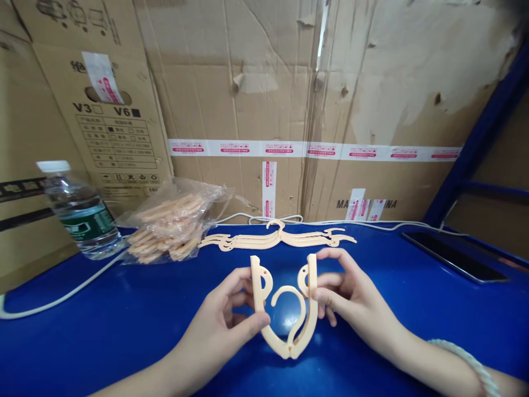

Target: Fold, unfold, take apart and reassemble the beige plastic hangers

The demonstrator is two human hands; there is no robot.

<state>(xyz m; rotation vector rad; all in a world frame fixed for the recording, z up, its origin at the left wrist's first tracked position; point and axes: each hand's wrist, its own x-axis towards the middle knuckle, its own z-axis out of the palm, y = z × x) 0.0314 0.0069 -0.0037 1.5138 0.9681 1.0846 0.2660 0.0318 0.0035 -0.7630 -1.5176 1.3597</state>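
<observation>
A cream plastic folding hanger is held upright above the blue table, its two arms folded up into a U with the curved hook between them. My left hand grips the left arm between thumb and fingers. On the other side, my right hand pinches the right arm with thumb and fingers. Behind it, unfolded cream hangers lie spread on the table, one hook pointing up. More cream pieces fill a clear plastic bag at the left.
A water bottle stands at the left, near a white cable. A black phone lies at the right. Cardboard rises behind the blue table, and a blue metal frame stands at the right.
</observation>
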